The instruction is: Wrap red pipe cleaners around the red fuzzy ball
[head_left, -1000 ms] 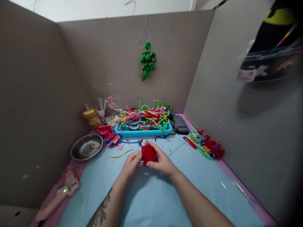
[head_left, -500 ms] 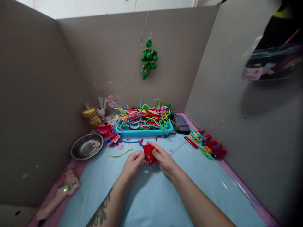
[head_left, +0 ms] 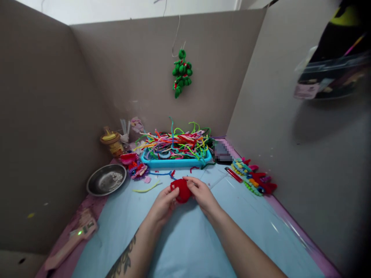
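The red fuzzy piece (head_left: 182, 190) sits between both hands, the left hand (head_left: 162, 205) and the right hand (head_left: 202, 195) closed on its two sides with their fingertips.

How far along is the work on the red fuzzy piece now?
Done: colourful fuzzy figures lie by the right wall. In hand: the left hand and right hand hold the red fuzzy piece. Remaining: many loose pipe cleaners, seemingly unused, fill the blue tray.
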